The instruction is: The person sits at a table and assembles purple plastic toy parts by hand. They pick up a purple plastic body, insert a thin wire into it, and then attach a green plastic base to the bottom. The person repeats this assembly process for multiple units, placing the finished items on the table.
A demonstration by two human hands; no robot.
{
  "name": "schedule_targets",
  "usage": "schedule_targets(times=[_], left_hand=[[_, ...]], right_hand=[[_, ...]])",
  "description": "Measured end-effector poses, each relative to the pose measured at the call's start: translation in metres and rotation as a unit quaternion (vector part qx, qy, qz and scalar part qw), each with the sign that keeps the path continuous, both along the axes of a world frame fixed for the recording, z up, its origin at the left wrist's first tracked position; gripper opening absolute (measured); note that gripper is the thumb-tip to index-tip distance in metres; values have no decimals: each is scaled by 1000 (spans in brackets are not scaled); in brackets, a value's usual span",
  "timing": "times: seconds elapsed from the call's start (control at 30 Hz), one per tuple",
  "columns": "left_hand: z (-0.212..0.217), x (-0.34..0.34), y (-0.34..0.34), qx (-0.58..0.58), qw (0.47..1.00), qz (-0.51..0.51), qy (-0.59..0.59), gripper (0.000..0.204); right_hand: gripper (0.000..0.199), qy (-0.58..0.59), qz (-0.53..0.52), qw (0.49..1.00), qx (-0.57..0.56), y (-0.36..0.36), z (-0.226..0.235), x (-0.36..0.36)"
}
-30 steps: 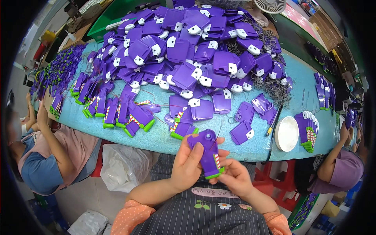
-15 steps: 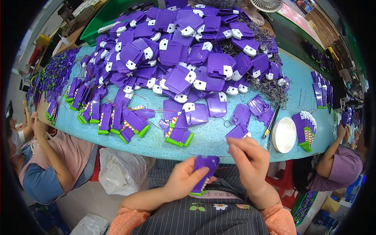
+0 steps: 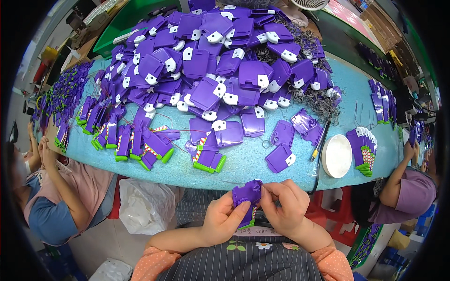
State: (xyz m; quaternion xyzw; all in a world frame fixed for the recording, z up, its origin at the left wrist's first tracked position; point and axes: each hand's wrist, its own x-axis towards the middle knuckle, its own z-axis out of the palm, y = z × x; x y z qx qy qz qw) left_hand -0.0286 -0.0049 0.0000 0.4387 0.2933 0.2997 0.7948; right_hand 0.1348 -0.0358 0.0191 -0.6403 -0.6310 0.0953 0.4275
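My left hand (image 3: 224, 219) grips a purple plastic part (image 3: 244, 192) over my lap, just off the table's near edge. Its inner side faces up, and a green edge with a striped band shows at its lower end. My right hand (image 3: 287, 206) is closed in a pinch at the part's upper right corner. Whatever sits between those fingertips is too small and covered to make out. Beyond my hands, a purple piece with a white corner (image 3: 279, 158) lies on the table, with open purple shells (image 3: 307, 124) close behind it.
A large heap of purple pieces (image 3: 201, 63) covers the far middle of the blue table (image 3: 103, 164). Tangled grey springs (image 3: 321, 105) lie at its right. A white bowl (image 3: 337, 157), a tool with a yellow handle (image 3: 315, 153) and fanned pieces (image 3: 363, 147) stand right. Co-workers sit on both sides.
My right hand has come down and left from above the table edge to the corner of the held part. The left hand still grips it. The view has shifted slightly.
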Motion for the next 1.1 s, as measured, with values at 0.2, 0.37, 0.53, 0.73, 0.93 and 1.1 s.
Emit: schedule_targets(times=[0.2,0.37,0.53,0.73,0.93,1.1], left_hand=[[-5,0,0,87,994,-9,62,29],[-7,-1,3,88,994,-24,62,30],[-5,-2,3,145,985,-15,96,28],[4,-1,4,196,970,-13,141,27],[3,-2,-2,196,970,-16,140,27],[10,1,0,308,936,-24,169,30]], right_hand=[[12,43,0,999,-9,0,4,3],[12,38,-16,999,-1,-2,-3,2],[13,-12,-8,1000,26,-1,-5,1],[13,-26,1,998,49,-5,-6,2],[13,-12,-6,999,50,-12,-7,2],[12,40,12,998,55,-11,-4,4]])
